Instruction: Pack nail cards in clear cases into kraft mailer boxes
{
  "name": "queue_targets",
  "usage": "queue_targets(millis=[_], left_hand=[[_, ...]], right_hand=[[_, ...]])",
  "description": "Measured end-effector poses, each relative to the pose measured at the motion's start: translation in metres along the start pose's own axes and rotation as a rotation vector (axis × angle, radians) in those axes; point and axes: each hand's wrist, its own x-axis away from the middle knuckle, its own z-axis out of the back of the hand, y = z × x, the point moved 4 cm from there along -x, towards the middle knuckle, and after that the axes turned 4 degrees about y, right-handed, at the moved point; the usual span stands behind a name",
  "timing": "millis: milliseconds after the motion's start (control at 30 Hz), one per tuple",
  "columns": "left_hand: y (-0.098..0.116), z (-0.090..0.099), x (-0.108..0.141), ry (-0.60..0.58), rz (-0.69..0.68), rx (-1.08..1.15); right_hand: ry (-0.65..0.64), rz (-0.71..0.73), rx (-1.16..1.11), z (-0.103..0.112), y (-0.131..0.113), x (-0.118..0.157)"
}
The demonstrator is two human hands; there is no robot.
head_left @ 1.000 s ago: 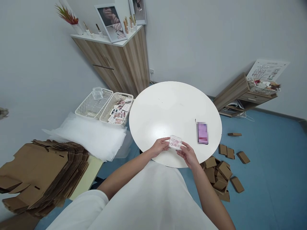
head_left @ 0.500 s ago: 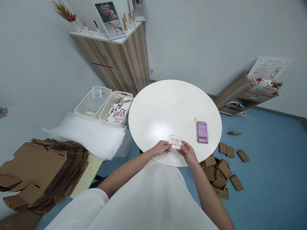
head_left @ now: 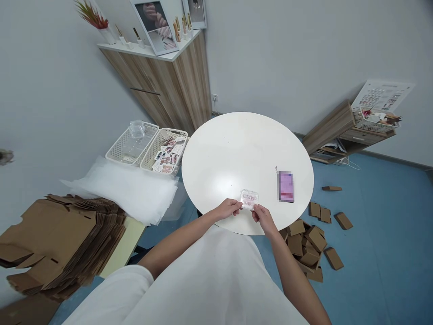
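Note:
A small clear plastic case (head_left: 249, 199) with pinkish pieces inside is at the near part of the round white table (head_left: 237, 140). My left hand (head_left: 229, 208) pinches its lower left corner between thumb and fingers. At the lower right corner, my right hand (head_left: 264, 217) grips the edge with the thumb and fingertips. To the right on the tabletop lies a blurred purple rectangular item (head_left: 286, 186).
Left of the table are an open basket of clear cases (head_left: 115, 151), a basket of printed cards (head_left: 144, 162), white foam sheets (head_left: 135, 189) and stacked flat cardboard (head_left: 67, 234). Small brown boxes (head_left: 309, 248) lie on the floor at right.
The clear case has shifted slightly right and appears flatter to view. My right hand's fingers have slid down to its lower right corner. My left hand has hardly moved.

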Motion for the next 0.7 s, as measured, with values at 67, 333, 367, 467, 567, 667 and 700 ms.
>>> queue_targets(millis=[67, 333, 367, 467, 567, 667, 700], left_hand=[[0.003, 0.0, 0.001, -0.013, -0.032, -0.025], [0.006, 0.0, 0.001, 0.023, -0.117, -0.108], [0.005, 0.0, 0.0, 0.042, -0.12, -0.118], [0.003, 0.0, -0.003, 0.068, -0.136, -0.107], [0.003, 0.001, -0.005, 0.077, -0.162, -0.074], [0.002, 0.007, -0.004, 0.141, -0.155, -0.032], [0.002, 0.01, -0.004, 0.175, -0.154, -0.018]], right_hand=[[0.006, 0.011, 0.012, 0.001, 0.0, 0.0], [0.054, 0.059, 0.062, 0.0, -0.001, -0.001], [0.069, 0.064, 0.067, 0.0, -0.001, -0.002], [0.121, 0.068, 0.072, 0.0, -0.004, -0.004], [0.145, 0.073, 0.072, -0.002, -0.007, -0.005], [0.122, 0.083, 0.045, -0.004, -0.008, -0.005], [0.115, 0.087, 0.033, -0.005, -0.008, -0.006]])
